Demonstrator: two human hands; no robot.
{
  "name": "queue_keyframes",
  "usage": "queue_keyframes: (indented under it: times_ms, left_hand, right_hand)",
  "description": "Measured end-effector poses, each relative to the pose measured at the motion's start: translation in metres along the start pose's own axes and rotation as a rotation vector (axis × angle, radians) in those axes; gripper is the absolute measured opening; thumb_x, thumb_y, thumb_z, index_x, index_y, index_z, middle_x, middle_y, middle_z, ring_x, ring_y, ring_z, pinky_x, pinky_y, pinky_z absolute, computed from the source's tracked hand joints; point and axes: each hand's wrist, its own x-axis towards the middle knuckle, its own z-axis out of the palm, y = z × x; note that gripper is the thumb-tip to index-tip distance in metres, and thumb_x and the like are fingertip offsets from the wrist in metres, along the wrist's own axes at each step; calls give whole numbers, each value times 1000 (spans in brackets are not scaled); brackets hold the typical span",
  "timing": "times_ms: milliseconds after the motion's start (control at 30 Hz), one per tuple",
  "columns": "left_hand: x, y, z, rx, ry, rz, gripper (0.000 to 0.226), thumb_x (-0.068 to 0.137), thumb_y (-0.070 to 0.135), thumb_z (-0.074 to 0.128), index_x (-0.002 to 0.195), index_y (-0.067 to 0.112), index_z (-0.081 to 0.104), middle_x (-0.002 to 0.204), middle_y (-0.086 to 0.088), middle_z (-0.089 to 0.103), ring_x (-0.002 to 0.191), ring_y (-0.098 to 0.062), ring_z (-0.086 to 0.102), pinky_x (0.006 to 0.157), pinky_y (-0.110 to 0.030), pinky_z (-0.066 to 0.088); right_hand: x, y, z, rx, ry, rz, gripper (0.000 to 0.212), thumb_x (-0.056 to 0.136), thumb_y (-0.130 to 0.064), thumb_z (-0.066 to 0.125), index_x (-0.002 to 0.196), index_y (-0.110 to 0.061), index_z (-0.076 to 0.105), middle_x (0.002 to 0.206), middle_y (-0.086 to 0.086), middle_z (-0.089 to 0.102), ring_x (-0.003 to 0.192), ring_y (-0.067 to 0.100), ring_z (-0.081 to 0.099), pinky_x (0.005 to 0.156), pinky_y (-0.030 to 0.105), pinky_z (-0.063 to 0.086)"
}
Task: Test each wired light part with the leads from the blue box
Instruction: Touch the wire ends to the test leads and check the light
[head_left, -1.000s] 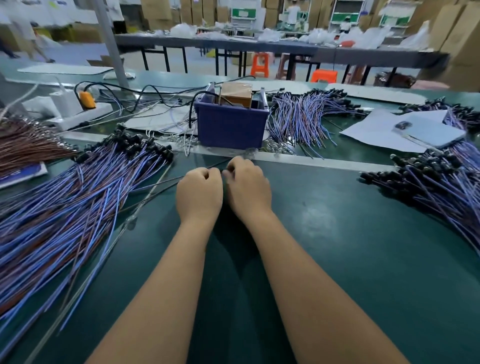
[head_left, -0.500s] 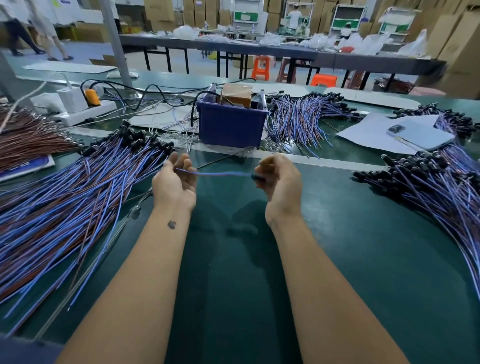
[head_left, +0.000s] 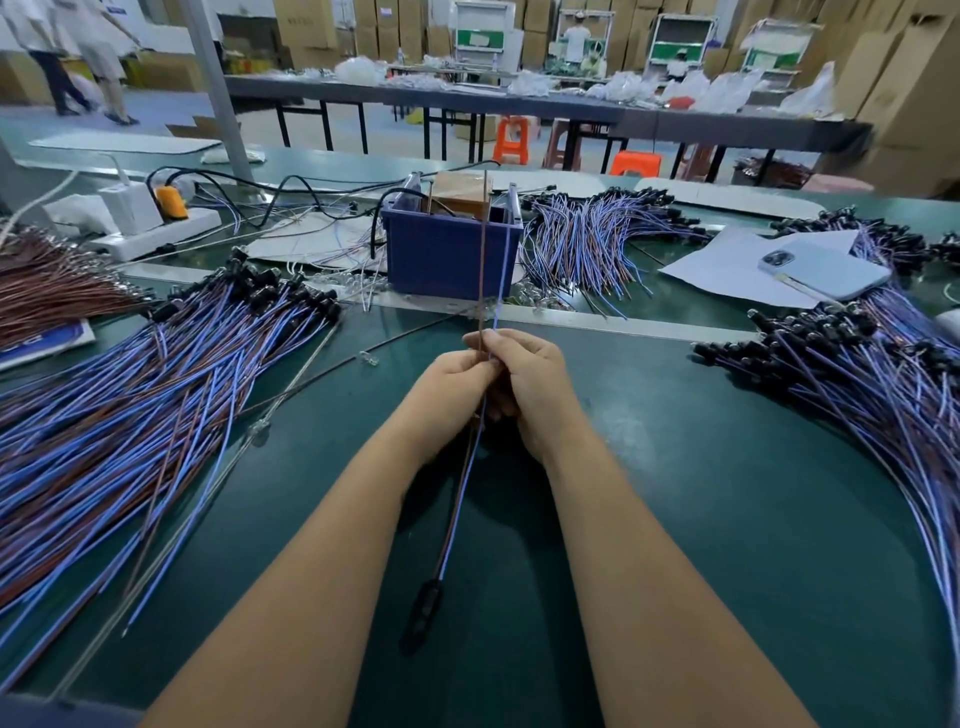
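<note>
Both hands, left hand (head_left: 457, 382) and right hand (head_left: 530, 384), pinch one blue-and-brown wired light part (head_left: 462, 499). Its wire ends rise above the grip toward the dark blue plastic box (head_left: 449, 254); its black head hangs below. Large piles either side suggest many remain.

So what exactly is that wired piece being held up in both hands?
The wired light part is a thin pair of wires, one blue and one brown, ending in a small black holder that hangs low, nearest the camera. The left hand and right hand pinch it mid-length, and its free ends rise straight up in front of the blue box.
</note>
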Motion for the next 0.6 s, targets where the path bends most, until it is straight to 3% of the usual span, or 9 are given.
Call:
queue_keyframes:
  times_ms: [100, 200, 300, 367, 400, 500, 600]
  left_hand:
    - [3, -1, -3, -11, 99, -2, 29, 96, 13, 47, 88, -10, 63, 70, -10, 61, 66, -20, 55, 65, -31, 42]
    - [5, -3, -11, 106, 157, 28, 22, 91, 10, 53, 80, -2, 67, 57, 5, 58, 48, -6, 46, 49, -19, 36]
    - [5, -5, -15, 137, 103, 31, 15, 91, 12, 60, 80, 12, 70, 68, -1, 64, 49, -6, 45, 45, -16, 34]
    - [6, -6, -15, 117, 106, 48, 16, 92, 10, 61, 80, 17, 69, 69, 0, 67, 47, -2, 49, 45, -12, 37]
    - [7, -7, -15, 101, 126, 54, 16, 92, 9, 61, 81, 18, 68, 67, 1, 68, 47, -3, 51, 46, -13, 39]
    - [8, -10, -20, 15, 245, 77, 14, 94, 11, 59, 87, 18, 68, 62, 1, 69, 46, -6, 54, 46, -15, 42]
    - [12, -16, -30, 6, 391, 94, 11, 93, 18, 60, 87, 22, 68, 64, 2, 71, 46, -5, 52, 49, -16, 44]
  right_hand:
    - [2, 1, 0, 5, 52, -36, 21, 95, -11, 56, 81, -10, 71, 62, 0, 63, 51, 11, 56, 50, 23, 49]
    - [6, 2, -2, -81, 141, -137, 23, 96, -15, 56, 80, -21, 72, 68, -4, 59, 69, 14, 54, 67, 27, 49]
    - [6, 3, -4, -167, 186, -206, 22, 98, -18, 55, 82, -23, 70, 68, 0, 51, 67, 16, 46, 58, 21, 42]
    - [7, 5, -6, -235, 212, -247, 23, 98, -19, 54, 79, -15, 67, 64, 3, 46, 60, 13, 40, 55, 24, 36]
    - [7, 5, -6, -263, 227, -257, 24, 99, -19, 54, 78, -13, 65, 60, 3, 46, 54, 11, 38, 54, 26, 35]
    - [10, 6, -8, -297, 296, -236, 25, 101, -23, 49, 80, -27, 63, 52, -1, 54, 44, 8, 39, 54, 29, 36]
    - [11, 5, -12, -272, 336, -232, 26, 102, -22, 46, 86, -31, 64, 45, -10, 39, 44, 7, 34, 47, 21, 32]
